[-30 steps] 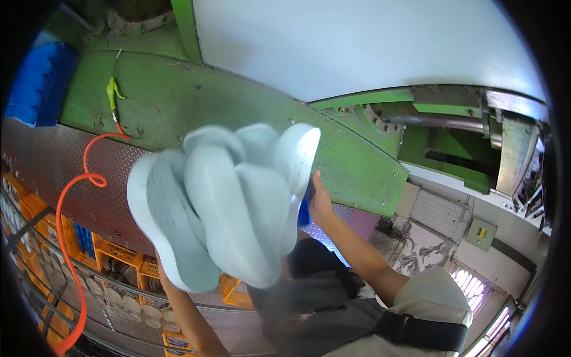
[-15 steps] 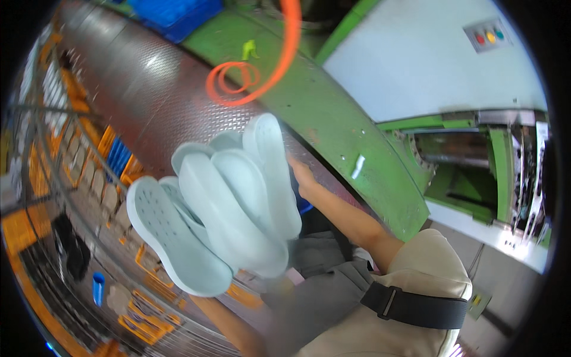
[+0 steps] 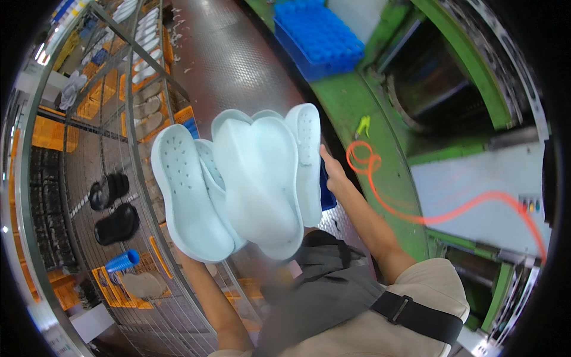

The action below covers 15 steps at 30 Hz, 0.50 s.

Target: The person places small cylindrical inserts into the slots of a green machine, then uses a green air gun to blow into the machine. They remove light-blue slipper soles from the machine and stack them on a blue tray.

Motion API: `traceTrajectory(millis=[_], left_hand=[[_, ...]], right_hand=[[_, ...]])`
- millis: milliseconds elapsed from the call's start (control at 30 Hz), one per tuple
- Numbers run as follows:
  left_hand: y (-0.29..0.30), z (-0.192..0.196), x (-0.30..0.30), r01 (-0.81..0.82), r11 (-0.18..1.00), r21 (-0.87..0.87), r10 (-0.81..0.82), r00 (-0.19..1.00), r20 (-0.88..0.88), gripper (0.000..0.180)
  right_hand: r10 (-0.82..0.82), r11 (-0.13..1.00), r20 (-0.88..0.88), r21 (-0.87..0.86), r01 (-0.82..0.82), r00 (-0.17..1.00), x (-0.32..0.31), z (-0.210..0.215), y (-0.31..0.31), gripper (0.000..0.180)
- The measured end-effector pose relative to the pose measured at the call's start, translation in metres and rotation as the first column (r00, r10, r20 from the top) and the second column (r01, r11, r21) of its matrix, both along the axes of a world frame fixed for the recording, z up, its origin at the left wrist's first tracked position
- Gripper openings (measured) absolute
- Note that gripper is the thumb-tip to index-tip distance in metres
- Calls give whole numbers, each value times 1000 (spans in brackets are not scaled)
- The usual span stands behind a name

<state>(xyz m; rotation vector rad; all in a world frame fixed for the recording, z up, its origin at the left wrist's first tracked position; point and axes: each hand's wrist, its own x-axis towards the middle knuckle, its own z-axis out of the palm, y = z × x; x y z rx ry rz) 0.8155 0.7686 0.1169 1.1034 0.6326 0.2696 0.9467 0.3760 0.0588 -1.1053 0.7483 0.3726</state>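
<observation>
A pile of pale mint-green shoe soles (image 3: 256, 178), several in number, stands in front of my body, some with small holes in their faces. Beneath the pile, at its right side, shows a sliver of a dark blue crate (image 3: 328, 185). My right hand (image 3: 336, 174) is closed at the crate's right side, its fingertips partly hidden. My left forearm (image 3: 208, 294) runs up behind the lowest left sole, which covers my left hand; its fingers cannot be seen.
On the left stands a wire rack (image 3: 137, 196) with black sandals (image 3: 117, 224), a blue cup-like tube (image 3: 123, 260) and more soles. A metal-plate walkway (image 3: 232, 65) runs ahead. At right are a green machine base (image 3: 333, 107), a blue bin (image 3: 318, 65) and a coiled orange hose (image 3: 386, 205).
My view has turned, so the walkway now runs more straight ahead and the rack shows more fully. The soles stay with me, looking more upright. The orange hose now lies to the right.
</observation>
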Motion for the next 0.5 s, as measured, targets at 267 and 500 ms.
traceTrajectory(millis=[267,500], left_hand=[[51,58,237,-82,960,-268,107,991,81,53],[138,38,500,-33,958,-284,96,973,209,79]], right_hand=[[79,996,-33,49,-77,996,264,12,52,60],[139,987,78,70,-144,987,532,10,127,60]])
